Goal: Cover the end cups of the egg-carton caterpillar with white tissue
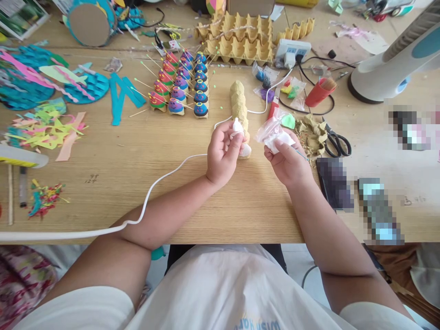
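Observation:
My left hand point(220, 153) is closed, with a small lump of white modelling clay point(237, 125) pinched between thumb and fingers. In my right hand point(294, 160) is a clear plastic bag point(270, 127), gripped with white clay point(282, 139) inside or at its mouth; which one I cannot tell. Just beyond my left hand lies an unpainted egg carton strip point(238, 98), bumps upward. A white patch point(245, 150) covers part of its near end, partly hidden by my fingers. A green clay piece point(288, 121) lies by the bag.
Painted carton caterpillars point(178, 94) with stick feelers stand at the back left. Egg trays point(239, 36) lie behind them. A white cable point(151, 188) crosses on the left. Scissors point(338, 140), torn carton bits point(311, 133), a red cup point(320, 91) and phones point(335, 183) are right.

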Action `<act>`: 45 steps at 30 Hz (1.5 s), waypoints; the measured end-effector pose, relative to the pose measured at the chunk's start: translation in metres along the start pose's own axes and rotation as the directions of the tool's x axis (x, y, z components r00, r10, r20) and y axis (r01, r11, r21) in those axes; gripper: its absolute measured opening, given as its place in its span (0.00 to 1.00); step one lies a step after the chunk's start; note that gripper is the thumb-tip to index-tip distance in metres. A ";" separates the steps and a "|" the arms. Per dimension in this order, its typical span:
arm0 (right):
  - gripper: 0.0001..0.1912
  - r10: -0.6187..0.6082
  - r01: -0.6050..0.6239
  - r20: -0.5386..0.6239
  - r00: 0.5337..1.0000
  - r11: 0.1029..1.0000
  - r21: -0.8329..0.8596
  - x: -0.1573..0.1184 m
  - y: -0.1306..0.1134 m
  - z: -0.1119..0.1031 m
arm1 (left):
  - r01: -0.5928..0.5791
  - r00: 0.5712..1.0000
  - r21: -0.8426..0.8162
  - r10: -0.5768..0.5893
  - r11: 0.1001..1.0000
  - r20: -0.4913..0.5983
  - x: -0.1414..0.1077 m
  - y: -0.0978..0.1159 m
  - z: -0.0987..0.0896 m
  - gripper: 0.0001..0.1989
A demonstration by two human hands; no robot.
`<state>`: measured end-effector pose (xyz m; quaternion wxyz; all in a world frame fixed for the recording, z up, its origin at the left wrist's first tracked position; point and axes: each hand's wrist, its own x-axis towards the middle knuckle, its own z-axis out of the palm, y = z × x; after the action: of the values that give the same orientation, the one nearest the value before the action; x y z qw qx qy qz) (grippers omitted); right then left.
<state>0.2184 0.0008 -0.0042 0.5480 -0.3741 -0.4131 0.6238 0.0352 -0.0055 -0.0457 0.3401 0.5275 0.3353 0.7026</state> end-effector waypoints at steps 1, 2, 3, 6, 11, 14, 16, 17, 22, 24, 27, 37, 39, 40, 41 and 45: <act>0.23 -0.003 0.003 0.014 1.000 1.000 -0.007 -0.002 0.001 0.001 | 0.009 1.000 -0.001 -0.009 1.000 -0.001 0.000 0.000 0.000 0.23; 0.23 -0.003 0.004 0.027 1.000 1.000 -0.012 -0.004 0.003 0.003 | 0.009 1.000 0.001 -0.009 1.000 0.006 -0.001 0.000 0.000 0.23; 0.23 -0.003 0.003 0.036 0.999 1.000 -0.013 -0.006 0.005 0.005 | -0.001 1.000 0.003 0.001 1.000 0.018 -0.001 0.001 0.001 0.24; 0.23 -0.005 0.006 0.057 0.998 1.000 -0.028 -0.012 0.010 0.011 | -0.057 0.997 0.014 0.056 0.998 0.056 -0.003 0.002 0.002 0.25; 0.22 -0.001 0.015 0.156 0.988 0.996 -0.088 -0.013 0.008 0.009 | -0.075 0.996 0.082 0.071 0.994 0.050 -0.003 -0.001 0.000 0.27; 0.24 0.040 0.010 0.257 0.966 0.981 -0.192 -0.008 -0.001 0.001 | -0.107 0.993 0.139 0.099 0.984 0.063 -0.001 -0.002 -0.004 0.28; 0.26 0.016 0.055 0.273 0.962 0.967 -0.249 -0.007 -0.006 -0.002 | -0.155 0.985 0.183 0.138 0.971 0.099 -0.001 -0.001 -0.006 0.29; 0.26 -0.003 0.081 0.275 0.962 0.958 -0.274 -0.008 -0.008 -0.003 | -0.183 0.979 0.201 0.159 0.962 0.130 -0.002 0.000 -0.006 0.29; 0.20 -0.072 0.151 0.235 0.969 0.928 -0.341 -0.014 -0.011 0.006 | -0.294 0.936 0.199 0.239 0.935 0.259 -0.007 0.004 -0.007 0.28; 0.20 -0.109 0.173 0.202 0.973 0.926 -0.334 -0.015 -0.009 0.008 | -0.296 0.936 0.193 0.244 0.935 0.253 -0.009 0.003 -0.007 0.28; 0.21 -0.142 0.189 0.161 0.977 0.925 -0.330 -0.015 -0.007 0.008 | -0.273 0.945 0.185 0.228 0.944 0.233 -0.008 0.001 -0.006 0.29; 0.19 -0.221 0.227 0.058 0.974 0.920 -0.318 -0.015 0.009 0.005 | -0.227 0.963 0.179 0.193 0.957 0.186 -0.011 0.002 -0.001 0.29; 0.21 -0.177 0.197 0.093 0.980 0.935 -0.294 -0.015 0.008 0.008 | -0.207 0.972 0.186 0.180 0.961 0.154 -0.011 0.003 -0.001 0.26; 0.22 -0.159 0.185 0.111 0.981 0.938 -0.294 -0.015 0.006 0.010 | -0.193 0.975 0.186 0.168 0.963 0.145 -0.010 0.003 -0.001 0.26; 0.23 -0.141 0.173 0.124 0.982 0.935 -0.309 -0.016 0.003 0.012 | -0.179 0.978 0.187 0.153 0.966 0.143 -0.010 0.004 -0.001 0.25; 0.24 -0.141 0.169 0.098 0.985 0.897 -0.409 -0.021 -0.007 0.016 | -0.139 0.981 0.207 0.106 0.969 0.162 -0.009 0.005 -0.001 0.25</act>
<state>0.2083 -0.0214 0.0085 0.4900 -0.4274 -0.5826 0.4876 0.0359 -0.0159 -0.0462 0.2607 0.6325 0.3502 0.6398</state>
